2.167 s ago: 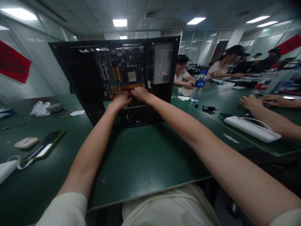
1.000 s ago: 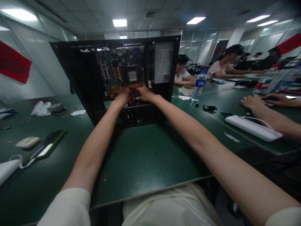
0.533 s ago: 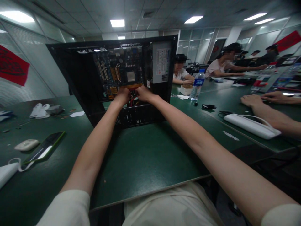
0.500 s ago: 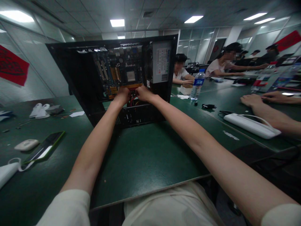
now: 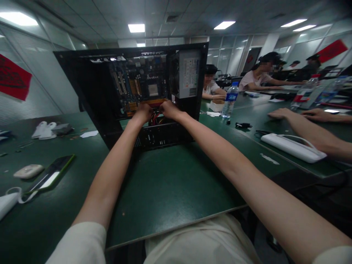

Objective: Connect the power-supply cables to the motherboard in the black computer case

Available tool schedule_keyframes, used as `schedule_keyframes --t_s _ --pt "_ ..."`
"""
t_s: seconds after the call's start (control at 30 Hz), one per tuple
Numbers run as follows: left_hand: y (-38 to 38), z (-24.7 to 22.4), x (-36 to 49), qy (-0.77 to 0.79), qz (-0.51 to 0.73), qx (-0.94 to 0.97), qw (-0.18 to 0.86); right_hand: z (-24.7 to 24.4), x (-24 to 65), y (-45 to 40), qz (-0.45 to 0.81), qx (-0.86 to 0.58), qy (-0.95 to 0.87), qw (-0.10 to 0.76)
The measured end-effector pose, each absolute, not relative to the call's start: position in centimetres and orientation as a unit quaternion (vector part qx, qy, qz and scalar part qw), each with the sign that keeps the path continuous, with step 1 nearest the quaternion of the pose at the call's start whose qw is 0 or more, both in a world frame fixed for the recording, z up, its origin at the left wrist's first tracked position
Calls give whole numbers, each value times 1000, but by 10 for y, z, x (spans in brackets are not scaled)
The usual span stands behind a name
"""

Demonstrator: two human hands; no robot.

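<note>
A black computer case (image 5: 103, 88), its side open towards me, stands on the green table. Inside are the motherboard (image 5: 154, 73) and, at the upper right, a silver power supply (image 5: 191, 73). My left hand (image 5: 144, 113) reaches in at the board's lower edge, fingers curled closed. Close by on the right is my right hand (image 5: 169, 109), its fingers closed too, just under the orange memory slots (image 5: 155, 101). Red and dark cables (image 5: 156, 118) run between and below both hands. What the fingertips grip is hidden.
On the left lie a phone (image 5: 52, 173), a pale rounded case (image 5: 28, 171) and a grey block (image 5: 62, 128). To the right are a water bottle (image 5: 230, 99), a white power strip (image 5: 293, 147) and another person's hand (image 5: 280, 113). More people sit farther back.
My hands stay almost in place within the case, with only a slight shift. At the right, the other person's hand has slid leftward along the table. The view has shifted a little.
</note>
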State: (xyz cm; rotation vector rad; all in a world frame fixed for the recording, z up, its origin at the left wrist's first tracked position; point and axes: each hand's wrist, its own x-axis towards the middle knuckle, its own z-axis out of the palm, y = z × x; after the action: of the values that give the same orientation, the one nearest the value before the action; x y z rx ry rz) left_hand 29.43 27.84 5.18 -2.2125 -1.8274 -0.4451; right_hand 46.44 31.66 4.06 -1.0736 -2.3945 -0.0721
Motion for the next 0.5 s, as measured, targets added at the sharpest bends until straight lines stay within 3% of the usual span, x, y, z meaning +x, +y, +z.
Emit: schedule_keyframes --t_s 0.5 --pt "283 53 284 -688 -164 -700 104 38 460 326 -18 -425 -869 253"
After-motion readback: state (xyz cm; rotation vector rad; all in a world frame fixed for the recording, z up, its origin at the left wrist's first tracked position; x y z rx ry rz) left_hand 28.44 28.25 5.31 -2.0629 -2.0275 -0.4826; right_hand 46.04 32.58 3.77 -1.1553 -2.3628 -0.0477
